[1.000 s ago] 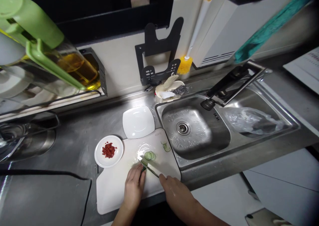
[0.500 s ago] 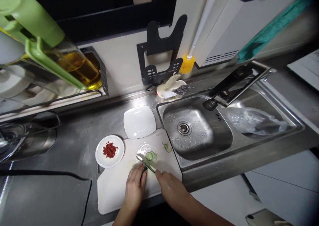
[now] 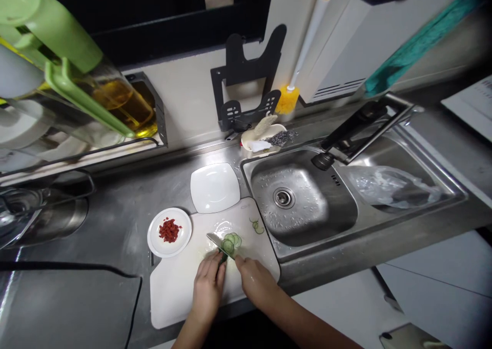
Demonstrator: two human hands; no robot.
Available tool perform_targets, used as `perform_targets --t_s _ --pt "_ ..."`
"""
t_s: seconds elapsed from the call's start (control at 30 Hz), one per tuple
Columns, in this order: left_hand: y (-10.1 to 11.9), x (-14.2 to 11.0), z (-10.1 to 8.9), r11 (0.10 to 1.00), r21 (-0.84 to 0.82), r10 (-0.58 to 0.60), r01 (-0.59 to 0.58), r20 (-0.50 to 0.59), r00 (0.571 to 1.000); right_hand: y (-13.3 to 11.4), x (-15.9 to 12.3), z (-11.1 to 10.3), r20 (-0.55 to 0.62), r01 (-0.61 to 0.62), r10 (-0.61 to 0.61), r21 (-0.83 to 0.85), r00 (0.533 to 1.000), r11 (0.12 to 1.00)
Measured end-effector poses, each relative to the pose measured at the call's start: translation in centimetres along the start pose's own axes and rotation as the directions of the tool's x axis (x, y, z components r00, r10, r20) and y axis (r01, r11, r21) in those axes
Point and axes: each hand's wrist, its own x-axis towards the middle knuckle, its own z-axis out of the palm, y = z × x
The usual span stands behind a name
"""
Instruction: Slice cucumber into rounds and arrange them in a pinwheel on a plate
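My left hand presses down on a green cucumber piece on the white cutting board. Most of the cucumber is hidden under the fingers. My right hand grips the handle of a knife, whose blade lies across the cucumber's cut end. Several thin cucumber slices lie just beyond the blade, and two more slices sit near the board's right edge.
A small round plate of chopped red chilli sits left of the board, a square white plate behind it. To the right lies the steel sink with a black tap. An oil bottle looms upper left.
My right hand and the knife have slid left and forward along the board, the blade now nearer the sliced pile. My left hand has barely moved.
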Motion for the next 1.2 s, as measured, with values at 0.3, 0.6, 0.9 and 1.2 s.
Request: perform_targets --t_s 0.3,0.6,0.9,1.2 --pt "0.2 0.0 0.1 1.000 0.001 -0.012 0.012 -0.017 1.000 2.5 -1.0 0.0 -0.123 -0.023 0.022 0.000 0.992 1.000" --pt "0.2 -0.2 0.1 0.999 -0.017 -0.028 0.027 -0.028 0.999 3.2 -3.2 1.8 -0.198 0.019 -0.052 -0.166 0.979 0.986" --pt "0.2 -0.2 -0.1 1.000 -0.010 -0.026 0.026 -0.015 1.000 2.6 -5.7 1.7 -0.249 0.078 -0.134 -0.223 0.959 0.972" --pt "0.1 -0.3 -0.1 0.999 -0.008 -0.035 0.035 -0.023 0.999 2.8 -6.5 2.2 -0.324 0.110 -0.217 -0.319 0.921 0.941"
